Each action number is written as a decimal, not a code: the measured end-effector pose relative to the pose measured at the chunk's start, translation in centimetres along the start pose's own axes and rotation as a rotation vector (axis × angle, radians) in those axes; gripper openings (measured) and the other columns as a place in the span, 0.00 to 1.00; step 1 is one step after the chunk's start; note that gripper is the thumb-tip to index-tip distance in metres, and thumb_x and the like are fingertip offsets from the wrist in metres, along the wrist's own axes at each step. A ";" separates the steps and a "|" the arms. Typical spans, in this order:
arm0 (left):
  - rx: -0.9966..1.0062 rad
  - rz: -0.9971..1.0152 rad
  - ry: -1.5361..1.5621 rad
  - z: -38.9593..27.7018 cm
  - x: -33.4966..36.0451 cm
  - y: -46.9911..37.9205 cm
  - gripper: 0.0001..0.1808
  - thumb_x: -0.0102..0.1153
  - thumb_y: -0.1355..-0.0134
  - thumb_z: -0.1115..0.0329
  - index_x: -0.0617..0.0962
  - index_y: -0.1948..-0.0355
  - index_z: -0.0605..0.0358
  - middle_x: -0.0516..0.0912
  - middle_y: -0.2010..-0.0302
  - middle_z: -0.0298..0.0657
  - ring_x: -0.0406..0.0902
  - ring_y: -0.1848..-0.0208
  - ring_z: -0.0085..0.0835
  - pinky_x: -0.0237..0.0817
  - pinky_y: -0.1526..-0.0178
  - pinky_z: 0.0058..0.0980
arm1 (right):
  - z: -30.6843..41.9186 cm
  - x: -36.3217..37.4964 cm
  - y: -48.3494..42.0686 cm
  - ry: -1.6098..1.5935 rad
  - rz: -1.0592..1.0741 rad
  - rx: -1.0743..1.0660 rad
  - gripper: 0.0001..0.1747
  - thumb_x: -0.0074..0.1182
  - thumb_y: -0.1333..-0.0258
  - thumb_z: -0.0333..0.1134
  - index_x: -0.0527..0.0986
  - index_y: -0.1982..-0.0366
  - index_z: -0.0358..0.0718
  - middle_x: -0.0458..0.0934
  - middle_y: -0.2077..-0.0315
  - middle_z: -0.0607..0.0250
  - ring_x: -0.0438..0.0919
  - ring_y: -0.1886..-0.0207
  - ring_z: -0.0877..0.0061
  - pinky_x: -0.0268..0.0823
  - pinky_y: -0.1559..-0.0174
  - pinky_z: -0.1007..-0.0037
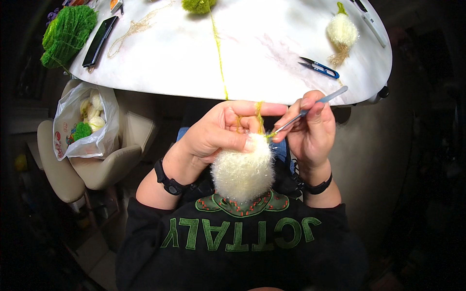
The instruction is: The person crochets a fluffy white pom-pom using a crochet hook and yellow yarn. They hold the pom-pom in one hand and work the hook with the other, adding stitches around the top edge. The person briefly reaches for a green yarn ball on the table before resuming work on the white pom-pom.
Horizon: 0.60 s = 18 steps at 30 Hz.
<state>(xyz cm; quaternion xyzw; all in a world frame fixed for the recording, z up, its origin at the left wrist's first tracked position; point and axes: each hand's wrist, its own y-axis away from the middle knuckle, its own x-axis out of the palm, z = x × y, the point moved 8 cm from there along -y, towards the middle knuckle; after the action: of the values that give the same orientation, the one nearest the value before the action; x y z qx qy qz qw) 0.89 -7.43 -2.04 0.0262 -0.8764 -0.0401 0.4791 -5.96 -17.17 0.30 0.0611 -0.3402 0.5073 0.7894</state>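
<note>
My left hand pinches a fluffy white crocheted piece between thumb and fingers, in front of my chest. Yellow-green yarn runs from a fuzzy ball at the table's far side, over the near edge, and loops around my left forefinger. In my right hand is a crochet hook with a grey-blue handle; its tip meets a yellow-green stitch at the top right of the white piece. The hook's very end is hidden in the yarn.
On the white table lie thread snips, a finished-looking white ball with a green loop, a black phone-like object and a beige yarn tangle. Green yarn sits far left. A plastic bag of yarn pieces rests on a chair.
</note>
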 end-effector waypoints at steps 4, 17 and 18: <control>-0.001 -0.069 -0.249 -0.5 -0.1 0.3 0.38 0.64 0.51 0.78 0.66 0.37 0.68 0.82 0.70 0.35 0.74 0.72 0.11 0.61 0.67 0.07 | -0.2 -0.9 0.1 -0.096 -0.063 0.138 0.15 0.32 0.29 0.41 0.64 0.59 0.37 0.77 0.75 0.44 0.77 0.81 0.66 0.73 0.76 0.75; 0.324 -0.305 -0.604 -3.7 1.0 0.9 0.52 0.65 0.51 0.82 0.47 0.30 0.68 0.82 0.71 0.35 0.73 0.70 0.11 0.56 0.71 0.07 | -0.1 0.1 0.9 0.159 -0.090 -0.033 0.12 0.50 0.36 0.38 0.69 0.59 0.37 0.78 0.69 0.54 0.78 0.62 0.68 0.70 0.55 0.67; 0.346 -0.328 -0.594 -3.6 1.0 0.9 0.52 0.65 0.51 0.82 0.47 0.30 0.68 0.82 0.71 0.35 0.73 0.69 0.11 0.57 0.70 0.07 | 0.2 0.5 0.9 0.160 -0.080 -0.121 0.13 0.50 0.35 0.37 0.70 0.60 0.33 0.79 0.67 0.52 0.79 0.61 0.69 0.71 0.52 0.68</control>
<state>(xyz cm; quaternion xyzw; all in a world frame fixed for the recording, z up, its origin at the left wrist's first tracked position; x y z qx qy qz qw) 3.38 -6.79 0.77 0.2340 -0.9551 0.0265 0.1798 -6.74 -16.47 0.54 -0.0140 -0.3032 0.4574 0.8358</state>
